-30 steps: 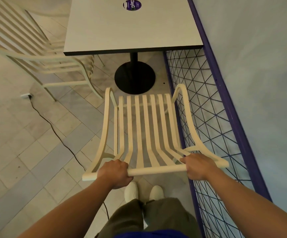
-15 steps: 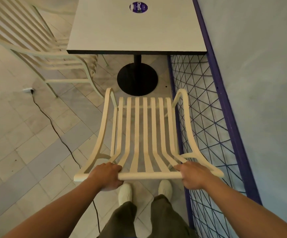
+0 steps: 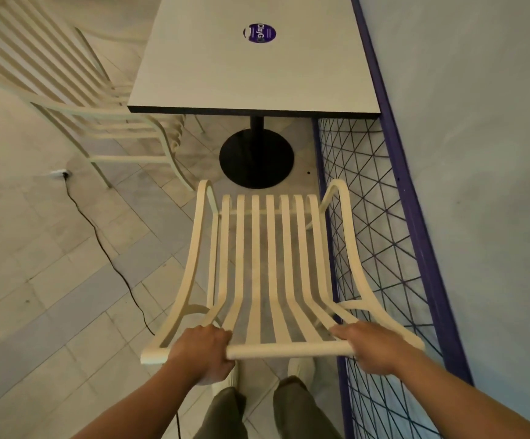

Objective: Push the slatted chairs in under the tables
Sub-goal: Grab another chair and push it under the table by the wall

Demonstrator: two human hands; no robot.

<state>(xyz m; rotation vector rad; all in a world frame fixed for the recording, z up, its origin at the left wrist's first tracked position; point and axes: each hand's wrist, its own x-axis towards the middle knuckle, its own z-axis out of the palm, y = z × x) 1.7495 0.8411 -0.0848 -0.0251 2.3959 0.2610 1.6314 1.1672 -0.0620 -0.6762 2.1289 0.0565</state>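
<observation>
A cream slatted chair (image 3: 270,267) stands in front of me, its seat pointing at a square grey table (image 3: 251,68) on a black round pedestal base (image 3: 256,160). My left hand (image 3: 202,351) grips the chair's top back rail near its left end. My right hand (image 3: 373,346) grips the same rail near its right end. The seat's front edge lies just short of the pedestal base, outside the tabletop's near edge. A second cream slatted chair (image 3: 67,90) stands at the table's left side, with its seat partly under the tabletop.
A purple-framed wire mesh fence (image 3: 393,242) runs close along the chair's right side, with a grey wall behind it. A black cable (image 3: 105,251) crosses the tiled floor on the left, from a plug (image 3: 61,174). My white shoes (image 3: 301,367) stand behind the chair.
The chair has slid forward toward the table with both hands gripping its top rail, and I have stepped after it. The table looks nearer.
</observation>
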